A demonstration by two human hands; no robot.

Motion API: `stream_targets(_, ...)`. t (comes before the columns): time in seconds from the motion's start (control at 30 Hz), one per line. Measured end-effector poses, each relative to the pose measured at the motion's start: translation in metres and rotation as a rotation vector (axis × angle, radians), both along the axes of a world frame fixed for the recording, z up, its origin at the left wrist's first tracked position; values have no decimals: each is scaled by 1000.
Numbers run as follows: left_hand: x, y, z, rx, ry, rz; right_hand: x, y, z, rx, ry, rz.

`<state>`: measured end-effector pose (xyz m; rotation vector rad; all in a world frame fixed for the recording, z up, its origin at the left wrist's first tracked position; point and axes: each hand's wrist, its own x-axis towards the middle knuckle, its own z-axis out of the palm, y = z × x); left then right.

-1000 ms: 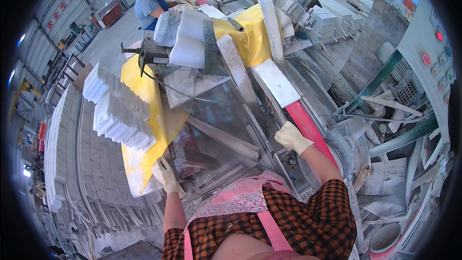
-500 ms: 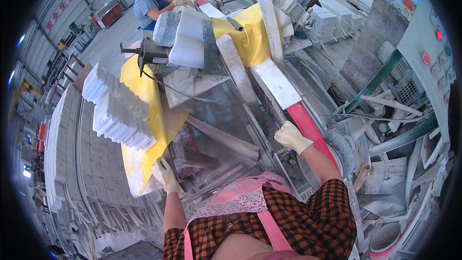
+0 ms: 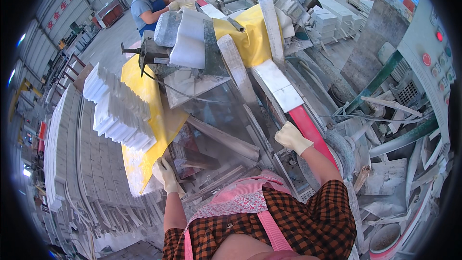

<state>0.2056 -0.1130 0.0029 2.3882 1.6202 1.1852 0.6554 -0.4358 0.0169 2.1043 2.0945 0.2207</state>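
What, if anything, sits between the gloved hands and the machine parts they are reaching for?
Nothing visible. The left hand already rests at the lower edge of the yellow sheet beside the dusty machine bed; the right hand lies against the red rail. Whether either hand grips cannot be told.

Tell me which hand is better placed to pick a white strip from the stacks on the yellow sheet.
Left. The left hand rests at the yellow sheet below the white strips; the right hand is across the machine by the red rail.
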Motion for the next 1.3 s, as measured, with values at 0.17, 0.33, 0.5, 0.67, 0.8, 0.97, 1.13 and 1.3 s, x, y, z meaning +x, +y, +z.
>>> stream_targets(0.17, 0, 0, 1, -13, -13, -14, -3, 1, 7, -61, 37, -34)
stream_targets(0.33, 1, -2, 3, 28, -33, -15, -4, 1, 10, -71, 21, -42)
stream_targets(0.5, 2, -1, 4, 34, -8, -3, -4, 0, 9, -66, 21, -36)
stream_targets(0.67, 3, -2, 6, 12, -26, -6, -2, 0, 4, -36, 10, -26)
stream_targets(0.8, 3, -3, 7, 16, -31, -14, 0, 0, -2, 14, -7, -3)
stream_targets(0.97, 4, -2, 6, 33, -28, -11, 2, -1, -5, 45, 12, 12)
stream_targets(1.13, 4, -2, 4, 47, -29, -6, 0, 0, 0, 0, 11, -6)
stream_targets(1.3, 2, 0, 2, 60, -48, -26, -2, 0, 3, -53, 4, -40)
